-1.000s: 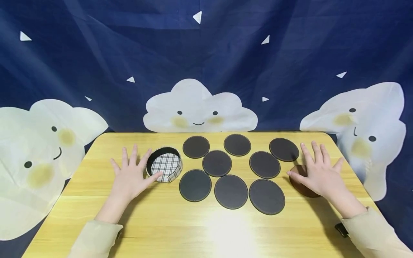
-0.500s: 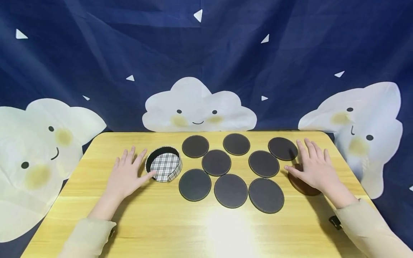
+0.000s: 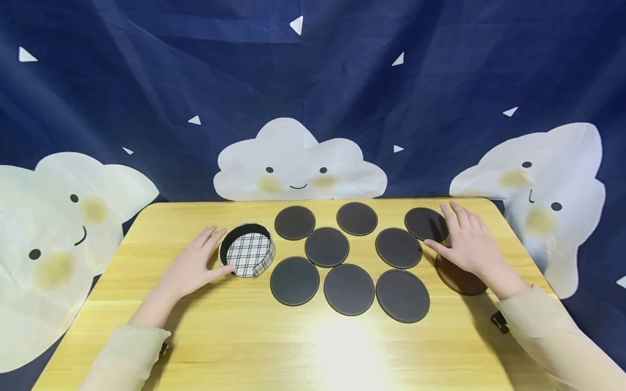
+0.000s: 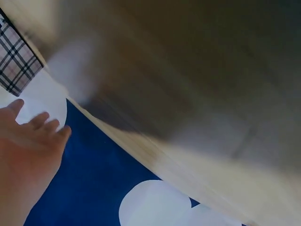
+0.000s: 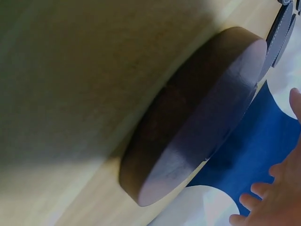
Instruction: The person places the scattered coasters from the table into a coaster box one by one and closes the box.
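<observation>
In the head view my left hand [image 3: 191,266] is beside a round, open-topped plaid holder [image 3: 266,263], its thumb tip at the near left of the rim; whether it touches cannot be told. The fingers are relaxed and hold nothing. My right hand [image 3: 471,247] hovers over a thick brown wooden disc [image 3: 458,278] and partly covers it; the fingers are extended, with nothing between them. Its fingertips reach beside the far-right black round coaster [image 3: 420,221]. From the right wrist view, the brown disc [image 5: 197,122] lies flat, apart from the fingers [image 5: 261,189].
Several more black coasters with stitched edges, such as the middle one [image 3: 327,247], lie flat between the hands. The pale wooden table [image 3: 264,342] has its far edge against a dark blue curtain [image 3: 342,70] printed with white clouds. A bright reflection shows on the table's near part.
Both hands have drawn their spread fingers closer together. The left hand has turned towards the plaid holder, and the right has shifted a little left and forward. Coasters, disc and holder stay put.
</observation>
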